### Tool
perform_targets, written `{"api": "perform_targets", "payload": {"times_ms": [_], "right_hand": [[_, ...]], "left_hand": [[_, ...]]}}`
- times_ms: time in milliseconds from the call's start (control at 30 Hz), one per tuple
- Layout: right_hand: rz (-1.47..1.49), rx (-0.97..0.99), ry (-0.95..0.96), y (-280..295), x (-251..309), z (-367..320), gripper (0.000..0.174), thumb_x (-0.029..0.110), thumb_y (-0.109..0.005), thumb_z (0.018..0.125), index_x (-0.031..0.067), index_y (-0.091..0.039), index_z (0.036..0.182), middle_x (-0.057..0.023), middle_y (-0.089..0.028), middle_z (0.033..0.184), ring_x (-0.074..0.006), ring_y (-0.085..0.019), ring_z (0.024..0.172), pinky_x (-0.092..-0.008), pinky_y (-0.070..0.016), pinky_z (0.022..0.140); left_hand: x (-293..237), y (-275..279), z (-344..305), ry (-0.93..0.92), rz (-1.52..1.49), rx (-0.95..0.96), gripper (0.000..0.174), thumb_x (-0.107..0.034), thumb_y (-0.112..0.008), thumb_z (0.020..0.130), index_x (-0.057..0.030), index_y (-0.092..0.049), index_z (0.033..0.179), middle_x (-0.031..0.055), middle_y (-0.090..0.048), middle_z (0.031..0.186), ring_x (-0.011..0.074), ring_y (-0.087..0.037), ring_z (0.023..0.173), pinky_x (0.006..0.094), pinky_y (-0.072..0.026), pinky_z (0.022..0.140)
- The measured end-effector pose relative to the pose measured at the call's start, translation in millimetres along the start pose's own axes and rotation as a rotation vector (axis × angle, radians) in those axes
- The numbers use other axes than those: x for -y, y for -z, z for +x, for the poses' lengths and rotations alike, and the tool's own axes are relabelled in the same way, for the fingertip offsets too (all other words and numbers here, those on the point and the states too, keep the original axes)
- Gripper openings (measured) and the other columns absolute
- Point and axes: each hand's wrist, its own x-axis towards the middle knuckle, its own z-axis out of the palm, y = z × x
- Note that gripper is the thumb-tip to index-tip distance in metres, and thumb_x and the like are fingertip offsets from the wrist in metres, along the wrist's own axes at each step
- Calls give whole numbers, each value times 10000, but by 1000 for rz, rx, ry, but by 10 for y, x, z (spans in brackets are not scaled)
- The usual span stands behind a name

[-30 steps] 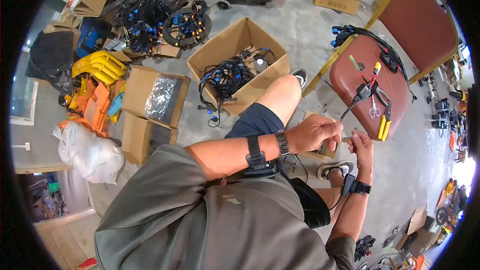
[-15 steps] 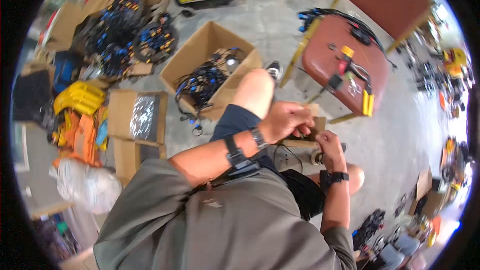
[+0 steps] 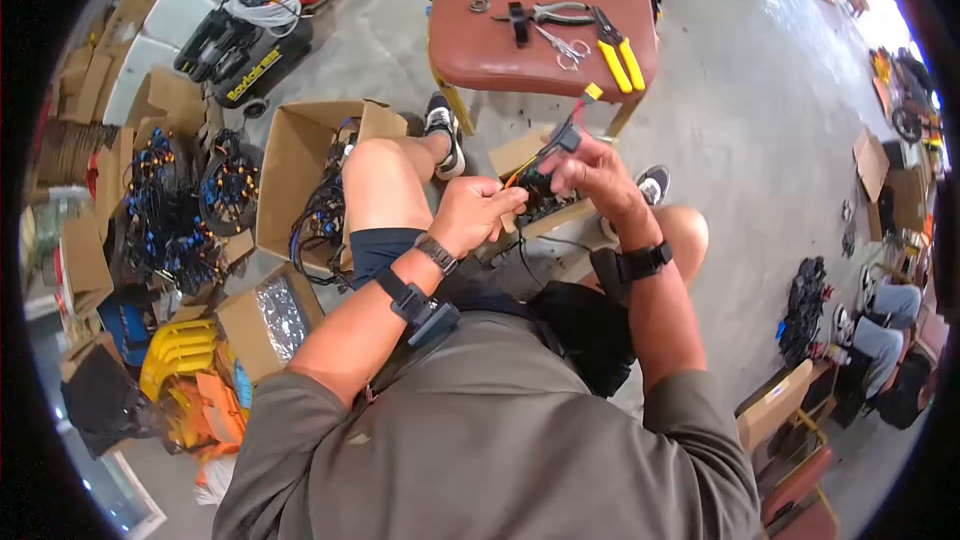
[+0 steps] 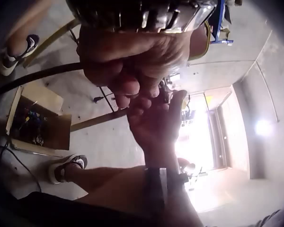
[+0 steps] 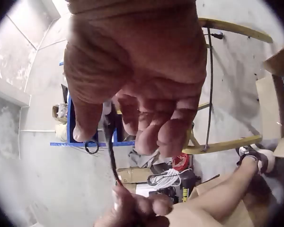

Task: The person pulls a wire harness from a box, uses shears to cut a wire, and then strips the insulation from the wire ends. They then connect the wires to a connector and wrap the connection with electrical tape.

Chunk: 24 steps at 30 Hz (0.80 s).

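My left hand (image 3: pixel 475 216) pinches the thin orange wires at the lower end of a dark cable (image 3: pixel 567 136) in the head view. Beside it, to the right, my right hand (image 3: pixel 603 180) grips the cable near its black block, with the yellow connector (image 3: pixel 592 92) sticking up beyond. In the right wrist view, the cable (image 5: pixel 111 151) runs from between the right thumb and fingers down to the left fingertips (image 5: pixel 119 194). The left wrist view has the left hand (image 4: pixel 132 61) above the right hand (image 4: pixel 156 123); the fingers there partly hide the cable.
A red-brown chair seat (image 3: pixel 540 10) ahead bears yellow-handled strippers (image 3: pixel 620 62), pliers (image 3: pixel 562 13) and scissors (image 3: pixel 568 48). An open box of cables (image 3: pixel 283 180) is left of the legs; a smaller box (image 3: pixel 548 220) lies below the hands. A compressor (image 3: pixel 262 65) stands farther left.
The view has turned, bringing the chair straight ahead. The right hand has moved up to the cable and now grips it near the black block; the left hand still pinches the wire end.
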Motion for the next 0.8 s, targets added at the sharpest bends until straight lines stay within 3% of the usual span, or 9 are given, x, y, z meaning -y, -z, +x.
{"api": "perform_targets", "payload": {"times_ms": [67, 167, 200, 300, 333, 433, 533, 800], "right_hand": [[86, -119, 39, -94, 97, -52, 402, 277, -701, 880, -5, -621, 1155, -44, -660, 869, -98, -603, 725, -250, -497, 667], [128, -184, 55, -41, 76, -67, 317, 263, -656, 924, 8, -616, 1109, -62, -657, 861, -114, -593, 694, -250, -473, 637], [128, -194, 61, -7, 67, -60, 289, 255, -637, 943, 11, -609, 1096, -74, -661, 870, -123, -591, 690, -252, -465, 629], [137, -269, 128, 83, 47, -37, 247, 254, -626, 952, 29, -609, 1053, -73, -658, 864, -119, -580, 674, -256, -455, 604], [176, -294, 148, 99, 30, -17, 243, 273, -623, 956, 44, -609, 1035, -59, -648, 853, -112, -568, 661, -250, -446, 595], [163, -356, 157, 86, 67, -4, 245, 290, -629, 954, 56, -609, 1026, -47, -635, 841, -105, -554, 646, -241, -437, 586], [137, -391, 137, 99, 50, 32, 257, 309, -637, 949, 61, -611, 1011, -37, -627, 840, -96, -542, 633, -235, -431, 577], [110, -457, 112, 92, 57, 82, 282, 330, -661, 926, 54, -624, 969, -23, -618, 799, -77, -543, 613, -224, -427, 556]], "left_hand": [[-101, -121, 5, 66, 138, 64, 284, -212, -663, 932, 34, -687, 793, 76, -695, 753, 75, -512, 457, 229, -389, 415], [26, -202, 112, -22, 147, 121, 295, -224, -654, 939, 31, -693, 795, 80, -700, 764, 74, -518, 462, 231, -388, 409], [-29, -200, 120, 35, 98, 177, 285, -233, -610, 969, 35, -692, 921, 86, -701, 795, 94, -579, 548, 228, -458, 494], [-3, -205, 156, 26, -74, 260, 297, -237, -568, 994, 37, -653, 1069, 90, -697, 832, 128, -634, 666, 248, -519, 630], [40, -161, 171, 49, -134, 314, 315, -239, -547, 1005, 33, -612, 1150, 94, -694, 851, 156, -656, 741, 276, -535, 725], [40, -136, 160, 103, -211, 264, 297, -240, -555, 1000, 22, -628, 1121, 88, -692, 844, 153, -656, 731, 278, -539, 704], [43, -111, 155, 1, -150, 259, 267, -225, -565, 995, 11, -640, 1097, 82, -689, 827, 142, -645, 702, 268, -530, 670], [-123, -142, 78, -28, -37, 204, 214, -187, -584, 982, 9, -659, 1026, 73, -670, 751, 108, -571, 553, 223, -446, 516]]}}
